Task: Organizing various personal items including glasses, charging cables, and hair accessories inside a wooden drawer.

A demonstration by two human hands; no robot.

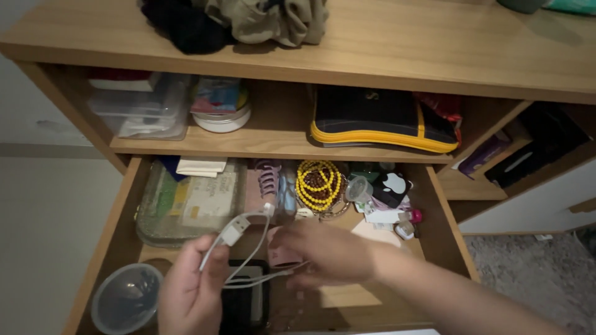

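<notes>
- Head view: a white charging cable (239,239) is held over the open wooden drawer (118,229).
- The cable is pinched near its plug by the closed fingers of the left hand (189,288), at the drawer's front.
- The cable's loops are gripped by the curled right hand (326,254), above the drawer's middle.
- A yellow bead string (318,181) is seen at the drawer's back.
- A clear round container (126,299) is seen in the drawer's front left corner.

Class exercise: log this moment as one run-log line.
left hand: grips white cable | right hand: on cable's other end, over open drawer | nearby: yellow bead bracelet
</notes>
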